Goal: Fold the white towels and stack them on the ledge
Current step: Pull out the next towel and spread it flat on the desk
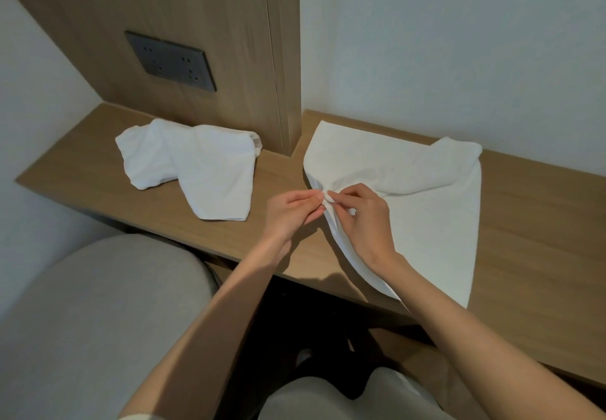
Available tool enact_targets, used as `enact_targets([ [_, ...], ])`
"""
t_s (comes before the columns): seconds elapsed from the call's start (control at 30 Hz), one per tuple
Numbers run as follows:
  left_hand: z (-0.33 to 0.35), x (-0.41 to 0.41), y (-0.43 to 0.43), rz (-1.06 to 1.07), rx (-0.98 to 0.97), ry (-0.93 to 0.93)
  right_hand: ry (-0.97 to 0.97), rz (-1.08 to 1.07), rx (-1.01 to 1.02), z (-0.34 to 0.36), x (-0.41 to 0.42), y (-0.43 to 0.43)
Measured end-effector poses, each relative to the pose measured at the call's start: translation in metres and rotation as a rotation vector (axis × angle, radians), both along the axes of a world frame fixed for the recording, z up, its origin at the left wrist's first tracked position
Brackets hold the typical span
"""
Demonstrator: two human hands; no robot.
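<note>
Nearest: a rounded grey cushion point(98, 304) low on the left, in front of the ledge's front edge
Left hand point(292, 211): thumb and curled fingers closed in a small pinch on a bit of the spread towel's left edge
Right hand point(364, 219): fingertips closed on the same bit of cloth, touching the left hand's fingertips, with the wrist lying over the towel
Spread towel point(426, 216): on the right part of the ledge point(524, 222), mostly flat; its near corner hangs over the front edge, a raised ridge runs from the pinch toward the far right corner, and that corner is bunched over
Handling, as I judge it: light, soft and limp; it will sag and crease wherever it is not held, and should slide easily on the smooth wood
Where to hold, as I judge it: at corners or along a hem, hands apart to keep an edge taut; with both pinches on one spot, the cloth gathers into folds
Crumpled towel point(196, 170): farther off on the left part of the ledge, well apart from the hands, in a loose heap and not yet folded
Stack: none to be seen on the ledge
Behind: a wood panel point(196, 9) carrying a dark socket plate point(170, 62) above the crumpled towel; a plain wall point(459, 42) behind the spread one
</note>
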State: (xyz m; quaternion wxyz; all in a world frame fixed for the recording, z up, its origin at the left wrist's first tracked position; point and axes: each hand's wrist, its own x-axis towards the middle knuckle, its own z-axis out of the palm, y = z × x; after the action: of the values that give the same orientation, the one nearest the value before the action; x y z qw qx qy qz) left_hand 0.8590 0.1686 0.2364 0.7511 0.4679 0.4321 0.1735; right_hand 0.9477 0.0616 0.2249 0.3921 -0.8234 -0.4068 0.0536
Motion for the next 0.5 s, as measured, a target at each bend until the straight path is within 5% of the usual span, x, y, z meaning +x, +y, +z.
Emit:
enact_targets([
  [0.5, -0.006, -0.003, 0.001, -0.009, -0.099, 0.038, 0.209, 0.013, 0.018, -0.017, 0.001, -0.001],
])
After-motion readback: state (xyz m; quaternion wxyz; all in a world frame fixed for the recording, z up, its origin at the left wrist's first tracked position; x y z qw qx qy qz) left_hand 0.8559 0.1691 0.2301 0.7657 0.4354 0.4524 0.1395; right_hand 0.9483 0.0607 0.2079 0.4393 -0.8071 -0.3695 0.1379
